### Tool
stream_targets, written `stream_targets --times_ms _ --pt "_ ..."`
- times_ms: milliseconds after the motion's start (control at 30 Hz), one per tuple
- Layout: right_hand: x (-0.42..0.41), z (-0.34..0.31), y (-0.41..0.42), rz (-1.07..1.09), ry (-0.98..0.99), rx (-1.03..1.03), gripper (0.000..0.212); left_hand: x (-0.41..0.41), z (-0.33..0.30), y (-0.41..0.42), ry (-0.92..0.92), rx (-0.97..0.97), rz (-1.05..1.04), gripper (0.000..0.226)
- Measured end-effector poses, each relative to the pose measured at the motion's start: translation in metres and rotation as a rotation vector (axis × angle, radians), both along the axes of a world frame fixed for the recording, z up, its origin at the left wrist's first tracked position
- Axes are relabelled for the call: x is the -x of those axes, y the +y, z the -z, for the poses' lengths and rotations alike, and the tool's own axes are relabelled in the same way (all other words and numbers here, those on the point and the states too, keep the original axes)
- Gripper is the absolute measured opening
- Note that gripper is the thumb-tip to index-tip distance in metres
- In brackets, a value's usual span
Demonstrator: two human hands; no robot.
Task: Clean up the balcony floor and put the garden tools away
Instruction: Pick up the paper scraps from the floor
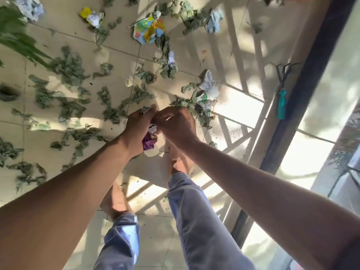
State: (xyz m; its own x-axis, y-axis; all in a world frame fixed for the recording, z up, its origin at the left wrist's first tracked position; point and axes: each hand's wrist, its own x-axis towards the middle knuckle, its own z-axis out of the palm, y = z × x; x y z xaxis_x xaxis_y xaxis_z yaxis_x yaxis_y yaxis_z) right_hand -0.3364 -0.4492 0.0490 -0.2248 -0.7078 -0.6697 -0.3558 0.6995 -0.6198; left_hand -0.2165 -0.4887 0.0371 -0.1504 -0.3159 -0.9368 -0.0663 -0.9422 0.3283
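Dry green leaves (68, 69) and crumpled paper scraps lie scattered over the beige tiled balcony floor (58, 32). My left hand (136, 129) grips a bundle of litter, with a purple wrapper (149, 142) and leaf bits sticking out of it. My right hand (175, 125) meets the left one, its fingers curled onto the same bundle. A hand rake with a teal handle (281, 104) lies by the dark door frame at the right. A colourful crumpled wrapper (149, 31) sits farther ahead.
White crumpled paper (209, 86) lies among leaves just beyond my hands. A yellow and white scrap (91, 15) and a pale blue scrap (214, 21) lie farther off. Green plant leaves (15, 36) hang in at the left. A dark door frame (303, 94) bounds the right. My bare feet stand below.
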Motion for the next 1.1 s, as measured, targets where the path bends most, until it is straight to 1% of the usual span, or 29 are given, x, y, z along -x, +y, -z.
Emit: stream_targets --times_ms 33,100,133,167,233,300,333,433,467,533,633,667,700,733,767,833,867,933,967,1100 --pt "0.008 0.001 -0.001 -0.007 0.009 0.049 0.016 0.006 0.000 0.000 -0.042 -0.001 -0.007 0.033" --pt "0.027 0.011 -0.004 -0.019 0.187 0.132 0.022 0.015 0.004 0.001 -0.127 0.004 -0.010 0.035" --pt "0.040 0.019 -0.005 -0.002 0.288 0.112 0.024 0.019 0.006 0.003 -0.162 0.001 -0.011 0.035" --pt "0.052 0.025 -0.006 0.006 0.366 0.061 0.022 0.024 0.005 0.004 -0.197 -0.003 -0.009 0.033" --pt "0.081 0.041 -0.003 -0.076 0.507 -0.086 0.020 0.032 0.007 0.006 -0.307 0.011 0.023 0.032" --pt "0.107 0.057 0.003 -0.165 0.606 -0.216 0.030 0.034 0.009 0.010 -0.397 0.021 0.065 0.030" --pt "0.116 0.069 0.007 -0.171 0.612 -0.250 0.038 0.034 0.010 0.012 -0.403 0.019 0.068 0.029" --pt "0.132 0.111 0.021 -0.055 0.452 -0.308 0.067 0.029 0.015 0.019 -0.395 -0.024 0.079 0.028" --pt "0.137 0.126 0.026 -0.061 0.434 -0.307 0.066 0.026 0.017 0.020 -0.397 -0.044 0.096 0.028" --pt "0.144 0.150 0.033 -0.061 0.432 -0.297 0.050 0.025 0.020 0.022 -0.382 -0.071 0.125 0.026" --pt "0.139 0.131 0.025 -0.085 0.500 -0.276 0.015 0.024 0.023 0.021 -0.338 -0.119 0.174 0.024" --pt "0.138 0.128 0.026 -0.091 0.513 -0.269 0.020 0.024 0.022 0.021 -0.324 -0.136 0.196 0.024" --pt "0.137 0.124 0.026 -0.091 0.509 -0.266 0.036 0.025 0.019 0.020 -0.312 -0.150 0.218 0.026" --pt "0.135 0.121 0.028 -0.095 0.495 -0.270 0.046 0.026 0.017 0.020 -0.303 -0.158 0.237 0.030" --pt "0.133 0.117 0.028 -0.094 0.491 -0.269 0.045 0.027 0.014 0.020 -0.293 -0.158 0.246 0.034" --pt "0.133 0.115 0.029 -0.097 0.492 -0.272 0.022 0.028 0.009 0.019 -0.278 -0.148 0.253 0.037" --pt "0.134 0.116 0.028 -0.075 0.472 -0.269 0.019 0.028 0.006 0.017 -0.274 -0.143 0.258 0.034" --pt "0.133 0.120 0.023 -0.048 0.387 -0.287 0.032 0.025 0.005 0.012 -0.247 -0.139 0.263 0.030" --pt "0.132 0.116 0.019 -0.030 0.373 -0.288 0.034 0.023 0.007 0.010 -0.231 -0.140 0.265 0.030" --pt "0.127 0.106 0.005 0.082 0.492 -0.277 0.023 0.014 0.013 0.004 -0.210 -0.120 0.294 0.032"
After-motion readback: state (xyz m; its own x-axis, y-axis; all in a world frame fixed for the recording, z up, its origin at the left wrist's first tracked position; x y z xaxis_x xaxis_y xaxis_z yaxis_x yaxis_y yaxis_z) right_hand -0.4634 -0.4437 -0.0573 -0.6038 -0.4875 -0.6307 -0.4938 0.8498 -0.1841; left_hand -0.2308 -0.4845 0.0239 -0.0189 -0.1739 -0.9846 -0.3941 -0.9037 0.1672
